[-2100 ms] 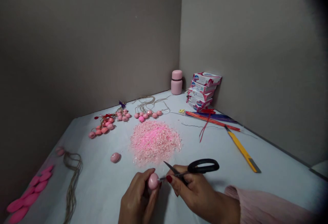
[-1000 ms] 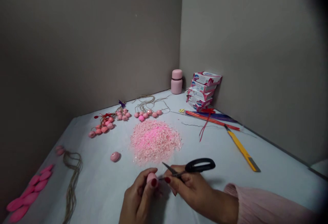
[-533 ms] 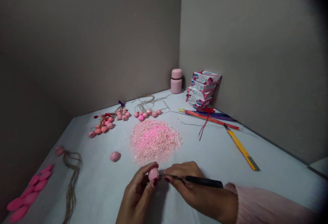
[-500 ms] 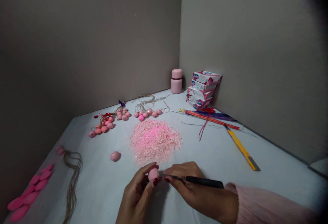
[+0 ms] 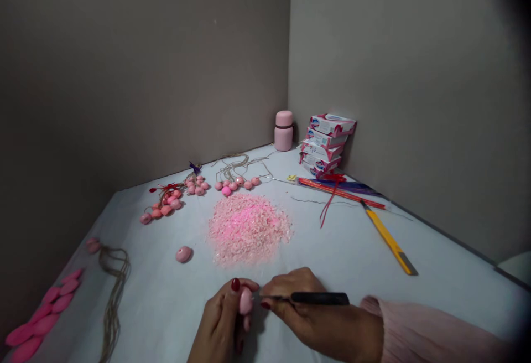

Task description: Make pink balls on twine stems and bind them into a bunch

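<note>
A small rounded pink bead (image 5: 246, 301) is held between the thumb and fingers of my left hand (image 5: 220, 316), which is closed around it. My right hand (image 5: 317, 323) grips a thin-bladed knife with a black handle (image 5: 319, 298). Its tip points left at the bead, close to its right side; I cannot tell whether the two touch. Just beyond my hands lies a heap of pink shavings (image 5: 249, 230). A single pink bead with a hole (image 5: 183, 254) rests to the left of the heap.
Strung pink beads (image 5: 166, 209) and twine lie at the back left. Bright pink oval pieces (image 5: 43, 325) and a twine bundle (image 5: 112, 302) are at the left. A yellow cutter (image 5: 388, 236), coloured sticks (image 5: 342, 191), stacked boxes (image 5: 326, 144) and a pink flask (image 5: 284, 131) stand or lie right and back.
My left hand has turned the bead, and its thumb has moved from below the bead to above it. The knife has shifted slightly left and down with my right hand.
</note>
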Demonstrator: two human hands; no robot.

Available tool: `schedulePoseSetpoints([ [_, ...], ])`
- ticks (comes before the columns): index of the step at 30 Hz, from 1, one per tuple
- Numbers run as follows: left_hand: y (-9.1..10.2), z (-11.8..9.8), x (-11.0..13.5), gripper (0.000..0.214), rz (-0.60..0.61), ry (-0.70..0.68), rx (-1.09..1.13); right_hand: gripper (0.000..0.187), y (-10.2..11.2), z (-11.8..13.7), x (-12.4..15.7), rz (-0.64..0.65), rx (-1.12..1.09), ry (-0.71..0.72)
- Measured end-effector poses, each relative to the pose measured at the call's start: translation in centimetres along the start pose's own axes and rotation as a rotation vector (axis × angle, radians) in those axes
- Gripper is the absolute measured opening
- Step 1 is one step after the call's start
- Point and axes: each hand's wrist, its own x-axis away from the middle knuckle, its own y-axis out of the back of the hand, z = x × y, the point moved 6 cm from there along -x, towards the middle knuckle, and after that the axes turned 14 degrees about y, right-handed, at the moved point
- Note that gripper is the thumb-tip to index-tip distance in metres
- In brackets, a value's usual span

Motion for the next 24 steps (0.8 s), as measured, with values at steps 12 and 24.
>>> schedulePoseSetpoints([
  [12, -0.3, -0.3, 0.4, 0.036, -0.028, -0.083, -0.115, 0.032, -0.1, -1.6, 0.3, -0.159, -0.209, -0.160],
  [24, 0.0, -0.9, 0.7, 0.039, -0.062, -0.162, 0.007, 0.032, 0.4, -1.7, 0.5, -0.237, -0.222, -0.166],
])
